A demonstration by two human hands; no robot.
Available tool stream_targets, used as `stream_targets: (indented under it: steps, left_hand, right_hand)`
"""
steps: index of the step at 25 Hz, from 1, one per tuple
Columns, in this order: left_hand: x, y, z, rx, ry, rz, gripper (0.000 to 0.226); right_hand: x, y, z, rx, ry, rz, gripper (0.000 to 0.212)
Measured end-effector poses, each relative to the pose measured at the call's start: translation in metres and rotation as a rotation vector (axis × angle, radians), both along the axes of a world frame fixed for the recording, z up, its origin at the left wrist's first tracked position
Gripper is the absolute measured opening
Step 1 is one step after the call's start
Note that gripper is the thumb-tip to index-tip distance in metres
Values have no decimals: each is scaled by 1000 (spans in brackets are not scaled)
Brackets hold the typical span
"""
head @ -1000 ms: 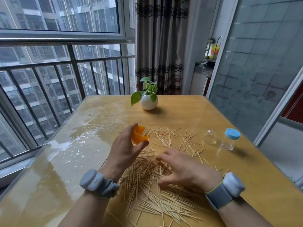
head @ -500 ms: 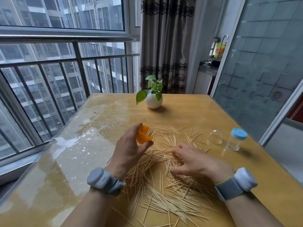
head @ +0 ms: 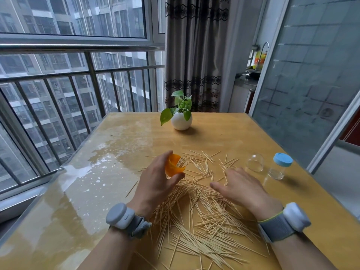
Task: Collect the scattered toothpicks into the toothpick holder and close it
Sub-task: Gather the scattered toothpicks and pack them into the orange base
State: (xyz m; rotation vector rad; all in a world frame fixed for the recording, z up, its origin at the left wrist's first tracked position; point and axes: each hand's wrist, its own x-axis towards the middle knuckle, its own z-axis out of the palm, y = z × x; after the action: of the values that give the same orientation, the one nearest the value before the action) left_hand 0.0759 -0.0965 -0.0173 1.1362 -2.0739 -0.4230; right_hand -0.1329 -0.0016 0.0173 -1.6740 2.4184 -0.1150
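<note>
Toothpicks (head: pixel 196 217) lie all over the table (head: pixel 233 133), most on the near side of the holder (head: pixel 174 166). The left hand (head: pixel 155 186) grips the holder, tipped, with a few inside. The right hand (head: pixel 239 188) is flat, fingers straight. It should pinch a small bunch, line it up, and slide it in.

The left hand (head: pixel 155 184) had its thumb and fingers curled round the orange holder (head: pixel 174 168); the right hand (head: pixel 240 189) was held palm down, fingers stretched out flat
</note>
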Motion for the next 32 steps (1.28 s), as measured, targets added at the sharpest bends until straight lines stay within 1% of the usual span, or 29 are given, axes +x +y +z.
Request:
stream_targets:
  steps: [1, 3, 4, 6, 7, 8, 10, 13, 14, 15, 16, 18, 19, 20, 22, 23, 24, 29, 32]
  left_hand:
    - [-1, 0, 0, -4, -3, -5, 81]
    - [-3, 1, 0, -9, -6, -15, 80]
    - [-3, 1, 0, -11, -8, -18, 80]
    - [-4, 1, 0, -13, -11, -19, 80]
    - [-3, 1, 0, -11, -11, -19, 80]
    - [-3, 2, -1, -8, -10, -19, 80]
    - [-4, 2, -1, -8, -8, -23, 80]
    - [-5, 2, -2, -7, -5, -31, 80]
    - [-6, 2, -2, -7, -7, -32, 80]
    - [-6, 3, -2, -7, -10, -34, 80]
    - [-6, 3, -3, -7, -14, -37, 80]
    - [-6, 3, -4, -11, -24, -43, 81]
    - [-7, 3, -5, -13, -28, -45, 81]
    - [-7, 3, -5, -15, -32, -46, 81]
    - [-8, 4, -4, -9, -39, -50, 81]
    - [-9, 5, -4, -3, -41, -56, 81]
    - [-9, 6, -4, 3, -43, -65, 80]
    - [-10, 8, -6, 7, -47, -79, 80]
    - [-11, 8, -6, 13, -54, -92, 79]
  right_hand:
    - [0, 1, 0, 35, 27, -61, 64]
    - [12, 2, 0, 88, 16, -95, 70]
    - [22, 1, -3, 91, 2, -82, 77]
    - [40, -4, -8, 70, 14, -53, 101]
    - [47, -6, -8, 65, 47, -36, 104]
    - [51, -8, -9, 62, 75, -18, 99]
    - [53, -10, -6, 53, 86, 23, 78]
    - [47, -9, -5, 23, 35, 88, 32]
    - [46, -8, -5, 12, 10, 99, 22]
    - [46, -7, -5, -3, -19, 107, 18]
    - [46, -7, -5, -20, -53, 109, 20]
    - [46, -5, -2, -44, -74, 71, 38]
    - [45, -4, -1, -34, -45, 34, 45]
    - [43, -3, 1, -4, 10, 7, 48]
    - [42, -2, 4, 54, 98, 19, 38]
    - [41, -2, 4, 57, 98, 40, 31]
    - [41, -2, 3, 47, 80, 60, 29]
    - [32, -8, -1, 0, -30, 145, 37]
    - [14, -16, -7, -15, -158, 162, 33]
